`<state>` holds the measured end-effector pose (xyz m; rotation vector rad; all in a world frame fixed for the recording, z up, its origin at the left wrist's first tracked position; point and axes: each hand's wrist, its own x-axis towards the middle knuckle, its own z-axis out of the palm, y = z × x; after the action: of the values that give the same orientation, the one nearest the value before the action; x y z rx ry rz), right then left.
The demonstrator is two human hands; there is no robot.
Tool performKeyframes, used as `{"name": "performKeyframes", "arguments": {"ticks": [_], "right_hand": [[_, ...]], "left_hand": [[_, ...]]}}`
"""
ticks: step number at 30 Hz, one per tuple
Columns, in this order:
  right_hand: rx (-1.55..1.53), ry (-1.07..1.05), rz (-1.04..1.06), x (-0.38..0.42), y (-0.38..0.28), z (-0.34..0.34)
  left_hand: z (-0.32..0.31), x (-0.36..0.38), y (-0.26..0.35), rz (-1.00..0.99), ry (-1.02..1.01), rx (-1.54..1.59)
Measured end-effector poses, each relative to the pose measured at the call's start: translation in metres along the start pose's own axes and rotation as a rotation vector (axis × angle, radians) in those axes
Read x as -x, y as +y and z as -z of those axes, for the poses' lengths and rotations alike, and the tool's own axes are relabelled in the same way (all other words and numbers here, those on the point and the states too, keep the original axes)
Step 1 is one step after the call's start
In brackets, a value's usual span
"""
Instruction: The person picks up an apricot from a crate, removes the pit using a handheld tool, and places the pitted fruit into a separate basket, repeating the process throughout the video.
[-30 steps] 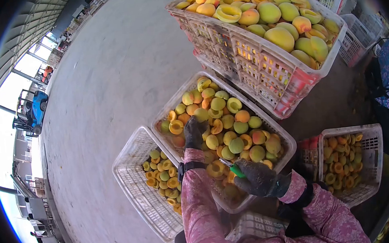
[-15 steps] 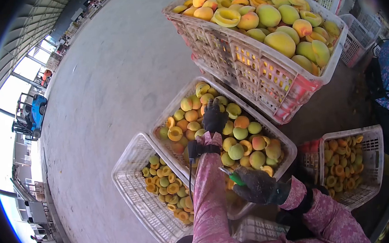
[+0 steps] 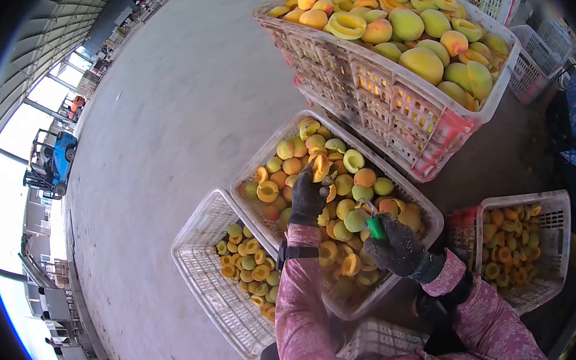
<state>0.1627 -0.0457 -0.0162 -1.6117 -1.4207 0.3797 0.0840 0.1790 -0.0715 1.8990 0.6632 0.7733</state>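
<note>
My left hand (image 3: 308,197), in a dark glove, is closed on an orange peach half (image 3: 321,168) above the middle crate (image 3: 254,157). That crate holds whole yellow-green peaches (image 3: 355,221) and cut halves. In my right hand (image 3: 401,247), also gloved, is a pitting knife (image 3: 376,228) with a green handle and a thin, curved metal blade. The blade is over the peaches on the crate's right side, apart from the peach half in my left hand.
At left, a white crate (image 3: 198,238) contains peach halves; another crate (image 3: 558,240) of halves stands at right. A stacked, full crate (image 3: 390,104) rises behind the middle one. Far left, a blue forklift (image 3: 52,165) is parked on the concrete floor (image 3: 160,102).
My left hand has drawn back toward me from among the peaches and now holds a peach half. My right hand has moved up and right with the knife.
</note>
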Motion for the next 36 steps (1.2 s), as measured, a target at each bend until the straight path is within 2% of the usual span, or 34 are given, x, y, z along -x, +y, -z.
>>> {"name": "performKeyframes", "arguments": {"ticks": [1, 2, 3, 4, 5, 7, 9, 11, 14, 17, 19, 20, 22, 23, 24, 25, 26, 27, 29, 30, 31, 33, 34, 35, 36], "right_hand": [[-0.006, -0.003, 0.007, -0.001, 0.003, 0.002], [-0.194, -0.073, -0.201, -0.002, 0.005, 0.004], [-0.379, -0.143, -0.409, -0.001, 0.010, 0.005], [0.156, -0.041, 0.131, 0.003, 0.035, -0.004], [0.154, -0.042, 0.137, -0.003, 0.024, 0.002], [-0.528, -0.027, -0.547, -0.017, -0.004, 0.020], [-0.499, -0.017, -0.469, -0.016, -0.003, 0.020], [-0.766, -0.004, -0.574, -0.017, -0.007, 0.023], [-0.778, 0.043, -0.491, -0.017, -0.006, 0.021], [-0.726, 0.086, -0.422, -0.017, -0.005, 0.020], [-0.749, 0.094, -0.439, -0.016, -0.006, 0.020], [-0.772, 0.102, -0.456, -0.016, -0.006, 0.020], [-0.761, 0.054, -0.493, -0.016, -0.007, 0.025], [-0.750, 0.006, -0.531, -0.017, -0.007, 0.026], [-0.749, 0.005, -0.530, -0.016, -0.004, 0.024], [-0.572, -0.006, -0.463, -0.015, 0.000, 0.020], [-0.396, -0.016, -0.394, -0.012, 0.003, 0.016], [-0.396, -0.016, -0.393, -0.009, 0.006, 0.014], [-0.363, -0.211, -0.430, -0.005, 0.009, 0.009], [-0.450, -0.038, -0.432, -0.007, 0.000, 0.006], [-0.450, -0.040, -0.429, -0.006, 0.003, 0.006], [0.525, 0.129, 0.516, -0.005, 0.012, 0.009], [0.548, 0.119, 0.539, -0.006, 0.010, 0.013], [0.552, 0.117, 0.541, -0.006, 0.008, 0.014], [0.459, 0.093, 0.477, -0.005, 0.004, 0.012]], "left_hand": [[0.001, 0.008, 0.006, 0.089, -0.012, 0.211], [0.001, 0.014, -0.014, 0.089, -0.061, 0.328], [0.004, 0.016, -0.001, 0.087, -0.055, 0.324], [0.007, 0.019, 0.012, 0.362, -0.139, 1.007], [0.009, 0.021, 0.022, 0.638, -0.224, 1.691], [0.008, 0.030, 0.018, 0.620, -0.216, 1.645], [0.005, 0.036, 0.021, 0.591, -0.225, 1.649], [0.005, 0.038, 0.030, 0.594, -0.230, 1.673], [0.005, 0.039, 0.046, 0.650, -0.224, 1.690], [0.004, 0.044, 0.043, 0.542, -0.208, 1.505], [0.003, 0.047, 0.031, 0.322, -0.231, 1.001], [0.003, 0.047, 0.037, 0.322, -0.232, 1.001], [0.005, 0.049, 0.048, 0.047, -0.102, -0.075], [0.001, 0.050, 0.045, 0.046, -0.102, -0.074], [-0.008, 0.052, 0.040, 0.197, 0.096, 0.320], [-0.018, 0.052, 0.032, 0.343, 0.295, 0.714], [-0.029, 0.048, 0.013, 0.166, 0.383, 0.188], [-0.037, 0.048, 0.010, 0.166, 0.385, 0.188], [-0.044, 0.049, 0.002, 0.002, 0.015, -0.341], [-0.042, 0.050, -0.009, -0.087, -0.157, -0.448], [-0.039, 0.044, -0.022, -0.088, -0.154, -0.450], [-0.031, 0.028, -0.046, 0.000, -0.166, -0.308], [-0.024, 0.017, -0.033, 0.201, 0.024, -0.072], [-0.012, -0.002, -0.048, 0.114, 0.113, -0.353], [-0.001, -0.020, -0.042, 0.220, 0.210, -0.436]]}}
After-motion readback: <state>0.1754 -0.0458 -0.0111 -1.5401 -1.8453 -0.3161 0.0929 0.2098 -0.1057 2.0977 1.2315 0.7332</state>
